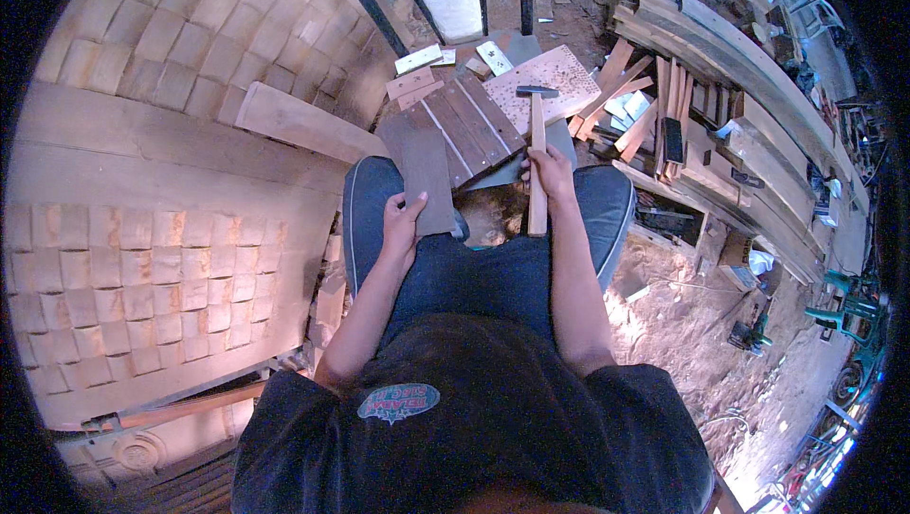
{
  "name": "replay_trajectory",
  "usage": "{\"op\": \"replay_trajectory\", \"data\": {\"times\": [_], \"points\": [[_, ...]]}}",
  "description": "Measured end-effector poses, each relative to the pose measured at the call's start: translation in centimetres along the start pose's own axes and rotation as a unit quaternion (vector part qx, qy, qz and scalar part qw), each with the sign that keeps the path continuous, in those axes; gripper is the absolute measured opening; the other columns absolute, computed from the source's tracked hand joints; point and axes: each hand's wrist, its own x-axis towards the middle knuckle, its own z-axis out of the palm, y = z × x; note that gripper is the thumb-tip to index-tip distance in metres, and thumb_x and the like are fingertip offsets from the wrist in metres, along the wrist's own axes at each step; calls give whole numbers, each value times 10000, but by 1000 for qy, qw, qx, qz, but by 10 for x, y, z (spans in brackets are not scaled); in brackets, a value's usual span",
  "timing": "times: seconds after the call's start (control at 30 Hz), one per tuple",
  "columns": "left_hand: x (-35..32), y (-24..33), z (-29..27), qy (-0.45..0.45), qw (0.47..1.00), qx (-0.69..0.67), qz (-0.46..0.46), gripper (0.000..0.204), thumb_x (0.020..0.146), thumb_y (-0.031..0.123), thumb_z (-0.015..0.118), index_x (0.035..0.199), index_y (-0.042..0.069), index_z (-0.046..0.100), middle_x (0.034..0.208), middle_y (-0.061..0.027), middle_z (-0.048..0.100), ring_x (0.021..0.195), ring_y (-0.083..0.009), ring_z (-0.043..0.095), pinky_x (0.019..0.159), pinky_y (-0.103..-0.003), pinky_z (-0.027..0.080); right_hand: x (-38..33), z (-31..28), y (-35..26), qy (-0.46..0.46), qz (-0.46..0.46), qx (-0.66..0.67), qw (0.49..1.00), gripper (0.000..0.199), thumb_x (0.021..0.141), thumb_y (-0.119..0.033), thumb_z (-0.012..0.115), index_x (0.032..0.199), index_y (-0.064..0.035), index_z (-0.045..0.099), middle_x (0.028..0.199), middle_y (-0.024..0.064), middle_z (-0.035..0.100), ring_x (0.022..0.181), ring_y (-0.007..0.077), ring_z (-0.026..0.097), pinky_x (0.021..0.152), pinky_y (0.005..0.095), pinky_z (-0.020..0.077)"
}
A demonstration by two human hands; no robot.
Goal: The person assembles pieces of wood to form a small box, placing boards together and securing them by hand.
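The right hand (548, 171) is closed around the wooden handle of a hammer (536, 149), whose long axis runs 6 to 12 o'clock, head at 12. The left hand (402, 225) is gripped on a dark flat board (423, 165) extending toward 12 across the knee. A slatted wooden panel (474, 121) lies just beyond, with scrap timber (654, 107) crowded at 2 o'clock.

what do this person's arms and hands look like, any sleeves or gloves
Both forearms are bare from the elbow down, with no gloves, watch or bands visible on the left hand or the right hand. Short dark sleeves of a dark T-shirt end near the elbows. The fingernails on the left hand show plainly.
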Motion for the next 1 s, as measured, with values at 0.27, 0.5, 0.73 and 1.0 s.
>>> {"op": "replay_trajectory", "data": {"times": [0.27,0.5,0.73,1.0], "points": [[11,-8,-4,27,999,39,-9,390,899,210,688,1165,21,474,1024,-136,636,915,-199,639,784,-328,528,15,3,10,61,-11,-9,998,404,855,-94,613,1213,14,460,805,113,625,535,201,599,455,330,519],[13,-11,-7,15,1000,19,18,239,929,207,585,1109,59,532,986,-68,614,924,-180,603,831,-323,493,8,-2,-5,29,-25,98,994,562,793,-15,524,1345,13,421,892,130,642,665,205,637,486,334,527],[3,-5,-1,22,1000,-13,-4,197,895,238,578,1056,124,559,1008,-30,598,972,-193,590,834,-362,480,13,-8,1,59,-101,-58,991,487,793,20,553,1280,28,558,951,121,644,736,200,671,605,288,547],[6,-12,-2,27,999,-29,-21,215,904,213,566,1093,114,543,1011,-34,597,925,-174,615,727,-335,521,6,-7,4,104,-176,-184,962,487,734,-14,628,1219,4,597,965,169,710,940,274,696,854,366,529]]}}
